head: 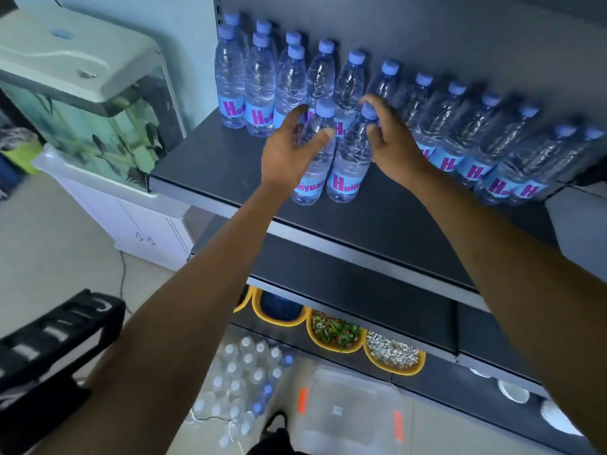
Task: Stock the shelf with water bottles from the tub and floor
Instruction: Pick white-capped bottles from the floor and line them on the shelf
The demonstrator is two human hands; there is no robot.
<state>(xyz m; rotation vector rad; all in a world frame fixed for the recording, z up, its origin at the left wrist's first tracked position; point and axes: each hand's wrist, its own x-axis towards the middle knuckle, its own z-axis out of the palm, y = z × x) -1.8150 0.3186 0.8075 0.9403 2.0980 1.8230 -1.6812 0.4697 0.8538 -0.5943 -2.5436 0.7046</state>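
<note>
— What are the hands doing?
— Both reach over a dark shelf (213, 165). The left hand (292, 146) wraps one bottle (312, 169) just below its cap. The right hand (394, 142) pinches the neck of a second bottle (349, 165). The two stand upright, touching, near the shelf's front edge.
— What could go wrong?
— Probably a knock. They are tall and narrow and held high up. A sideways nudge on letting go may tip one into the other, or back into the row (443, 126) just behind, which could topple like dominoes.
— And the surroundings?
— At the feet, a clear tub (361, 389) and loose bottles (243, 379) on the tiled floor, not yet stocked. Yellow bowls (331, 336) sit on a low shelf. A fish tank (98, 119) stands left of the shelf
</note>
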